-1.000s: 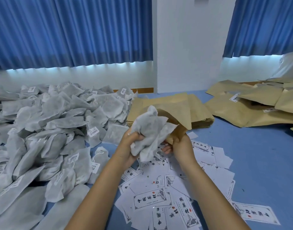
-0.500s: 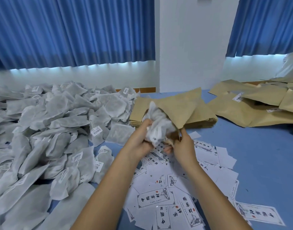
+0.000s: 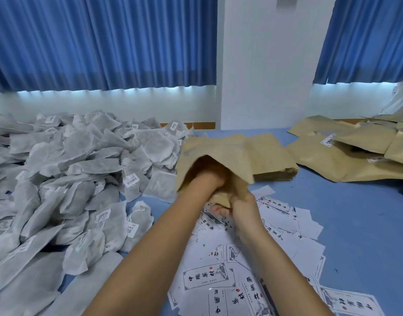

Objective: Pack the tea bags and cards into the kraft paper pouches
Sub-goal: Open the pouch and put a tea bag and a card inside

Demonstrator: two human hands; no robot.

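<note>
A kraft paper pouch [image 3: 221, 153] is held up over the table's middle, its mouth facing me. My left hand [image 3: 206, 175] is pushed into that mouth up to the wrist; its fingers and the tea bags it carried are hidden inside. My right hand [image 3: 240, 205] grips the pouch's lower edge, fingers curled round the paper. White tea bags [image 3: 66, 183] lie in a big heap at left. Printed cards [image 3: 221, 277] are scattered under my forearms.
A flat stack of kraft pouches [image 3: 271, 156] lies just behind the held one. More pouches [image 3: 355, 153], some with cards showing, are piled at the right. The blue table [image 3: 355, 224] shows at right. Blue curtains and a white pillar stand behind.
My left hand has pushed the bunch of tea bags into the pouch, and they are now out of sight. The pouch has swung up over the hand. My right hand stays on the pouch's edge.
</note>
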